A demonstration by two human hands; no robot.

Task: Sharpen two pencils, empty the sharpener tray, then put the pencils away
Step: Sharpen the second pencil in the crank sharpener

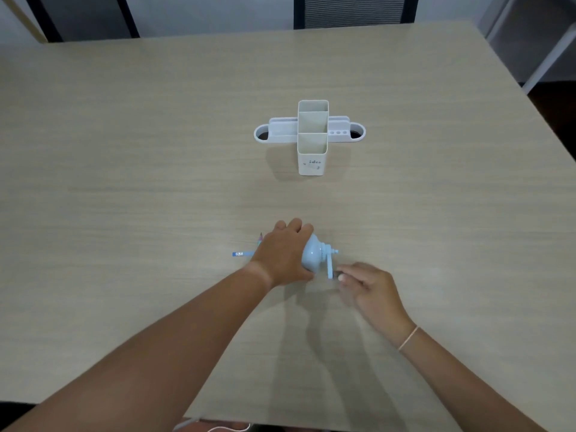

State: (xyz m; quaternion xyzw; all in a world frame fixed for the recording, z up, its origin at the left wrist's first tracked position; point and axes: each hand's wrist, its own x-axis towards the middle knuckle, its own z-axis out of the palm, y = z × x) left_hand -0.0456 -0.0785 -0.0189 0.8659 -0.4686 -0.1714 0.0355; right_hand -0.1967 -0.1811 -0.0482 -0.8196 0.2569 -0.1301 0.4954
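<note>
At 9 o'clock of the left hand [285, 255], 1 blue pencil [243, 254] pokes out, lying level. That hand clamps the blue sharpener [313, 255] on the table [124, 182]. At its 3 o'clock, the right hand [366, 285] pinches the crank [329, 266]. The white organizer [311, 135] stands at 12 o'clock.

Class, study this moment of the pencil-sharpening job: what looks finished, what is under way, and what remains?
Finished: nothing clearly; the organizer shows no pencils. Under way: sharpening. The left hand steadies the blue sharpener, a blue pencil sticks out at its left, and the right hand pinches the crank. A second pencil tip peeks out beside the left hand. Remaining: emptying the tray and putting the pencils away.
</note>
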